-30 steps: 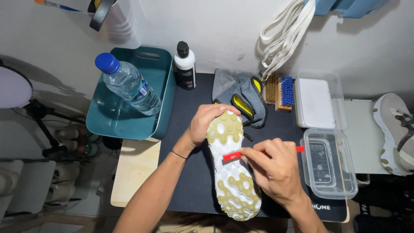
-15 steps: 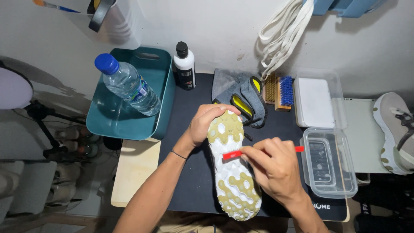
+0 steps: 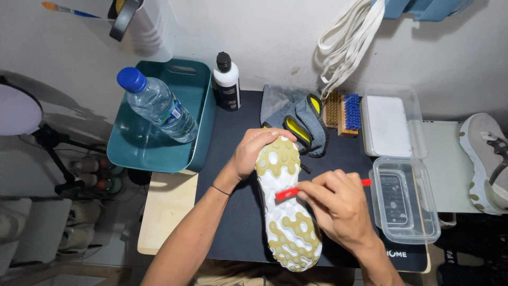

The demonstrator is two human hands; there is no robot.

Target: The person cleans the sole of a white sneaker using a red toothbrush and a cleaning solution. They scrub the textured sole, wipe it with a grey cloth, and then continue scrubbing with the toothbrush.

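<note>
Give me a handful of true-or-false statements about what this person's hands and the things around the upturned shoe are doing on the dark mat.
1. The left hand grips the toe end of the upturned shoe with the white and olive sole. True.
2. The right hand holds a blue paintbrush against the sole. False: it holds a thin red tool laid across the sole.
3. The clear plastic water bottle with a blue cap lies tilted in the teal plastic tub. True.
4. The small white bottle with a black cap lies on its side. False: it stands upright at the mat's far edge.
5. A second grey shoe sits at the right edge. True.
</note>
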